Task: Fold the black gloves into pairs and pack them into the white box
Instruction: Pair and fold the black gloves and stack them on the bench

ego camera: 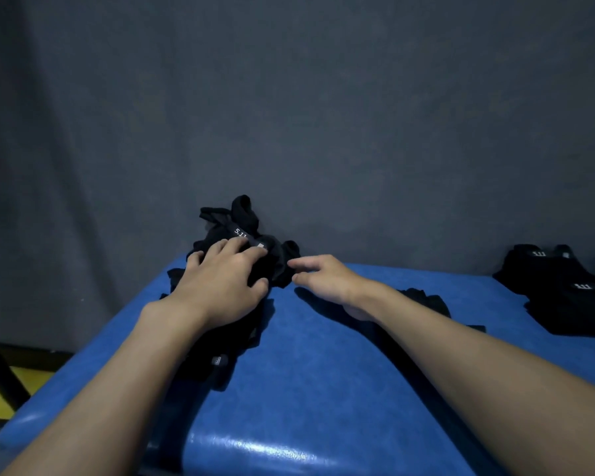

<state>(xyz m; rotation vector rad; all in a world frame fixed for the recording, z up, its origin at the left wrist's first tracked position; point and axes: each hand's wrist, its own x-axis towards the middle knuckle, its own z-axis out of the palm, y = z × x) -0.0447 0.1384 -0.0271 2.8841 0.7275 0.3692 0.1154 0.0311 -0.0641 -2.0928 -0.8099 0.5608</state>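
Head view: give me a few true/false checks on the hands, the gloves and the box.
1. The left hand rests on the loose glove pile. True.
2. The right hand lifts a glove off the blue table. False: it lifts nothing; its fingertips are at the pile's edge.
3. The white box stands beside the pile. False: no white box is in view.
4. More black gloves lie in a stack at the table's right edge. True.
5. The pile is white cloth. False: it is black, with a small white "5.11" mark.
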